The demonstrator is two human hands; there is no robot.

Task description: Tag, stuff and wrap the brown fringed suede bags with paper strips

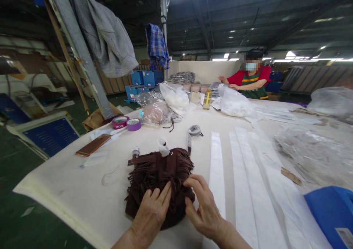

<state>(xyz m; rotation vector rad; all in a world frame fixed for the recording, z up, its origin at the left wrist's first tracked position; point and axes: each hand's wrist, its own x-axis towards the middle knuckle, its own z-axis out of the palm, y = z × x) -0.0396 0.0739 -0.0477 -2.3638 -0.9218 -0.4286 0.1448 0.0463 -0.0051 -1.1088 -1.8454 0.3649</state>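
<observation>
A dark brown fringed bag (157, 168) lies on the white-covered table in front of me. White wrapping stands up from its top, and a wrapped strap (194, 130) coils on the table behind its right corner. My left hand (153, 208) rests flat on the bag's front, fingers stretched over the fringe. At the bag's right side is my right hand (202, 205), its fingers bent and apart, with the thumb and fingertips close to the fringe. Whether those fingertips touch the fringe I cannot tell.
Left of the bag lie a phone (93, 145) and tape rolls (134, 124). White strips (242, 168) and clear plastic bags (311, 150) cover the right side, near a blue object (331, 208). A bottle (207, 99) stands farther back. Across the table works a masked person (253, 80).
</observation>
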